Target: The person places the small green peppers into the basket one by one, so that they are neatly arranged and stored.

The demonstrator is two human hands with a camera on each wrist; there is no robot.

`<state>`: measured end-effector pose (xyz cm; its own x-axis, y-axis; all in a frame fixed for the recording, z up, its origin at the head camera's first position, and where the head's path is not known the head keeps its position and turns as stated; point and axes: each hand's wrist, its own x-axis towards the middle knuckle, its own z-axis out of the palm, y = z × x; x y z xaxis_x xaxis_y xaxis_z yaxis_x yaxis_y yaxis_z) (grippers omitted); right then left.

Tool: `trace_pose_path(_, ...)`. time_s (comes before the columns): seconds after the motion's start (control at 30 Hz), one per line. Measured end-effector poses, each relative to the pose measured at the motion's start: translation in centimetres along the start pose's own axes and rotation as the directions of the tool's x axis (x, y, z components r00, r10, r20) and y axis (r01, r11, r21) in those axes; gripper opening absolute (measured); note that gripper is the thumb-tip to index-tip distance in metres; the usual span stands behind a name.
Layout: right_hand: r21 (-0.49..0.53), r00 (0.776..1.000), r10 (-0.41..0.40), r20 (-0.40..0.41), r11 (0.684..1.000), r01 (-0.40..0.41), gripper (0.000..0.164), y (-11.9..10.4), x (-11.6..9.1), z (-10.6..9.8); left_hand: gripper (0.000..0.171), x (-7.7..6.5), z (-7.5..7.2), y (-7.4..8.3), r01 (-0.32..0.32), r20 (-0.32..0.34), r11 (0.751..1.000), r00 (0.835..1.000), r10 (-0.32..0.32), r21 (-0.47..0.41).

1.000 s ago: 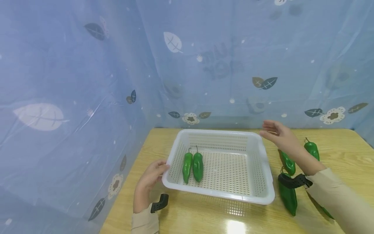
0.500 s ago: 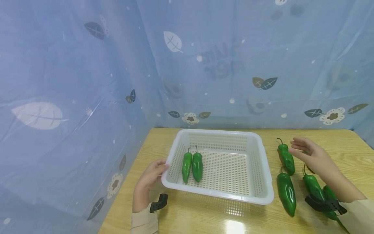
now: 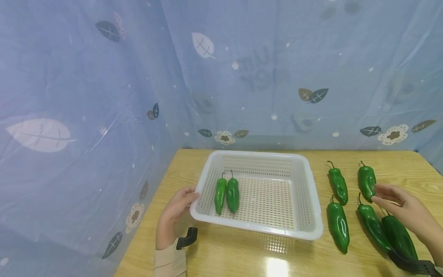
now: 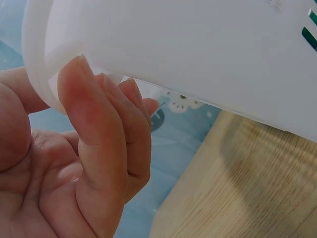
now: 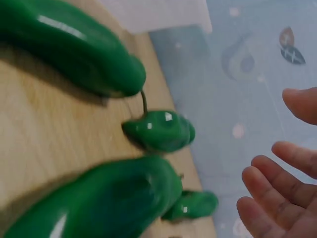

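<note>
In the head view, a white perforated plastic basket holds two green peppers, a lighter one and a darker one, side by side at its left end. My left hand grips the basket's left rim; the left wrist view shows curled fingers on the rim. Several green peppers lie on the table right of the basket. Over them is my right hand, fingers loosely bent and holding nothing, near the back right pepper and a dark front one.
Two peppers, one behind and one in front, lie close to the basket's right side. Another pepper lies farther right. A blue patterned curtain hangs behind and left of the wooden table.
My right hand has moved right and downward, from the basket's back right corner to above the rightmost peppers, uncovering peppers it had blocked. The left hand stays on the rim.
</note>
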<state>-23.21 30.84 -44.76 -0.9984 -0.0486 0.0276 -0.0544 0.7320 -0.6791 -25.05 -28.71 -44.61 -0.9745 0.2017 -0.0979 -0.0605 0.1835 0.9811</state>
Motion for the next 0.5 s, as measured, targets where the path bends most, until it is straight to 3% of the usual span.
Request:
trace_pose_path(0.17,-0.007,0.999,0.045,-0.025,0.999,-0.045,0.068,1.4,-0.9,0.0,0.043,-0.1,0.0,0.1,-0.003,0.003,1.000,1.000,0.003,-0.002)
trace_pose_path(0.27,-0.009,0.997,0.075,0.000,0.997,-0.075,0.070,2.1,-1.3,-0.3,0.044,-0.2,0.0,0.1,-0.010,0.007,1.000,1.000,0.010,0.003)
trace_pose_path(0.5,-0.001,0.998,0.057,-0.040,0.998,-0.057,0.069,5.1,-2.4,-0.4,0.044,-0.1,0.1,0.0,0.001,0.003,1.000,1.000,-0.001,0.007)
